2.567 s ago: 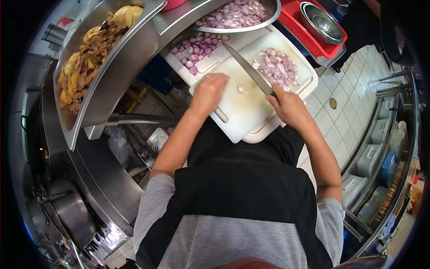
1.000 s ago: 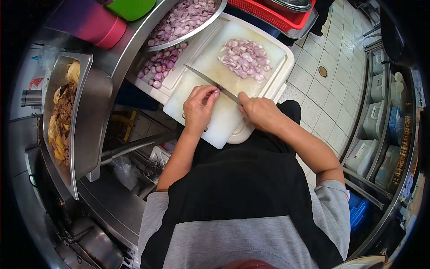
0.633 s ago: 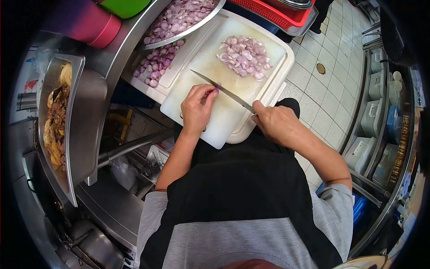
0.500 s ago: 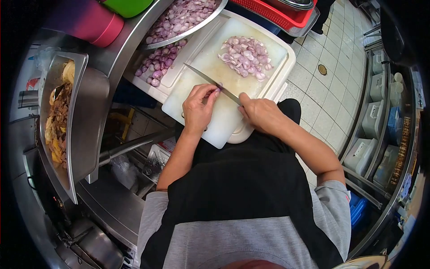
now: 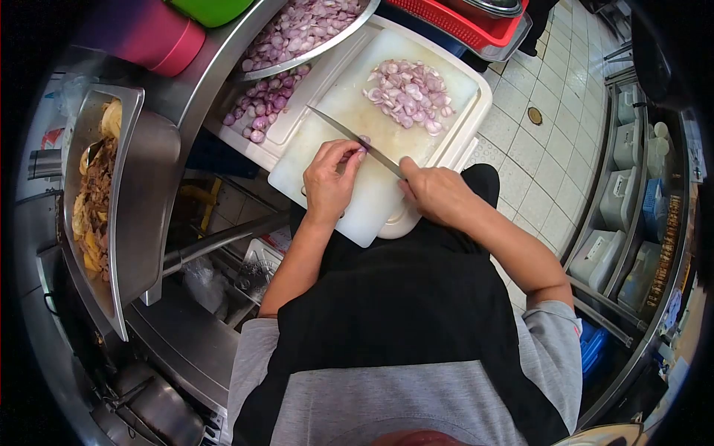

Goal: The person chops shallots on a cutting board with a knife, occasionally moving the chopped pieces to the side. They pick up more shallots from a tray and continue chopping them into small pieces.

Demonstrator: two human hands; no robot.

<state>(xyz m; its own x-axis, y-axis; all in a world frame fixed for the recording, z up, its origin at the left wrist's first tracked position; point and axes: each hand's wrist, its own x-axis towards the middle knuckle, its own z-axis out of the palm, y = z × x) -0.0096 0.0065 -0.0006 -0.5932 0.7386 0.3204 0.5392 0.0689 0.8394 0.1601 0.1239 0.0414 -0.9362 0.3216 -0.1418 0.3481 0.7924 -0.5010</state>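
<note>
My right hand [image 5: 437, 192] is wrapped round the handle of a long kitchen knife [image 5: 338, 125], its blade slanting up to the left over the cutting board [image 5: 312, 152]. In my left hand [image 5: 329, 178], thumb and fingers pinch a small purple shallot [image 5: 364, 141] right at the blade; the fingers cover part of it. Beyond the knife, a pile of cut shallots [image 5: 407, 93] lies on the far half of the board. Whole peeled shallots [image 5: 262, 110] sit to the left, beside the board.
A metal bowl [image 5: 327, 50] of sliced shallots stands at the upper left. On the left is a steel pan [image 5: 152, 186] with cooked food. A red basket [image 5: 446, 22] sits at the back, and shelves with white containers [image 5: 599, 256] line the right.
Hardly anything differs. Both hands and the knife stay in nearly the same place, and the shallot is still pinched at the blade.
</note>
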